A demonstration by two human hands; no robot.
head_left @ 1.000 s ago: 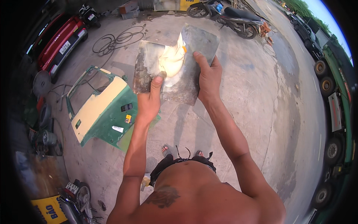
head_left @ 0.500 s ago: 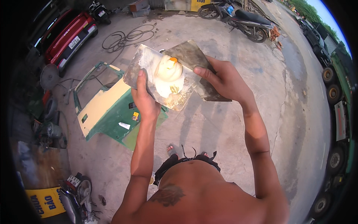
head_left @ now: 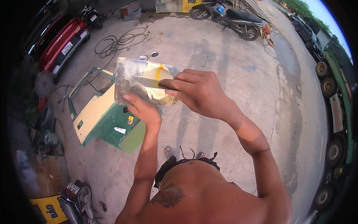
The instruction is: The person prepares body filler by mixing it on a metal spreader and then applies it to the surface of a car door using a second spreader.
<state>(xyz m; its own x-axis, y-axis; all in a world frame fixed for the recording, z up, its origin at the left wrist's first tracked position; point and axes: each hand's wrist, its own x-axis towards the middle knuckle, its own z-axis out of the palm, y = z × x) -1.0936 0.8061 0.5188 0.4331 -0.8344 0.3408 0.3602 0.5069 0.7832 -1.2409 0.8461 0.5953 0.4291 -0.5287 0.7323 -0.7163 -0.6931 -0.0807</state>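
Note:
My left hand (head_left: 144, 110) grips a flat, smeared metal plate (head_left: 123, 80) by its near edge, thumb on top. On the plate lies a cream-coloured paste (head_left: 150, 70) with a yellow-orange streak. My right hand (head_left: 203, 89) is closed on a thin flat scraper (head_left: 146, 81), seen nearly edge-on, its blade lying across the paste. Below and left of the plate, a cream and green vehicle door (head_left: 97, 112) with an open window frame lies low over the ground. A small white tube-like thing (head_left: 119, 130) and a yellow packet (head_left: 130, 120) lie on its green part.
A coiled hose (head_left: 121, 43) spreads over the concrete beyond the door. A small round lid-like thing (head_left: 154, 54) lies near it. A red car (head_left: 61, 46) stands at far left, a motorbike (head_left: 231, 20) at the back, another motorbike (head_left: 80, 198) at lower left, and a green truck (head_left: 341, 97) along the right.
The scraper has turned from broad side to nearly edge-on and moved left across the plate. The rounded mound of paste is now flatter, its orange blob drawn into a streak. Both hands still hold their things.

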